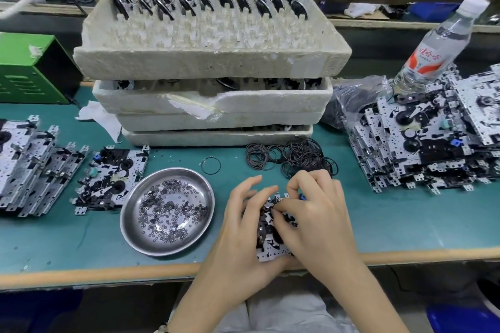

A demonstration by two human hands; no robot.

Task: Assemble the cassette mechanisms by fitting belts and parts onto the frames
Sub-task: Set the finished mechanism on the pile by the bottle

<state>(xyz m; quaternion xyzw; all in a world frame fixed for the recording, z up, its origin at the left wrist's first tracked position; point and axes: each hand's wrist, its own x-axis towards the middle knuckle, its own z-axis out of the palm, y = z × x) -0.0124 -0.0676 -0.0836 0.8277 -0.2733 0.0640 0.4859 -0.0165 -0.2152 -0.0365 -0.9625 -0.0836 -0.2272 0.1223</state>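
Observation:
A cassette mechanism frame (272, 250), silver metal with black parts, lies at the table's near edge between my hands. My left hand (240, 227) holds its left side, fingers curled over the top. My right hand (319, 213) covers the right side, its fingertips pinching at small parts near the frame's top. Much of the frame is hidden under both hands. A heap of black rubber belts (295, 155) lies just beyond my hands, with one single belt (211, 165) apart to the left. A steel dish (135, 224) of small black washers sits to the left.
Stacked foam trays (211, 62) of flywheels fill the middle back. Piled frames (433, 143) sit at the right under a water bottle (438, 43). More mechanisms (108, 178) and a stack (24, 159) lie at left. A green box (29, 67) stands far left.

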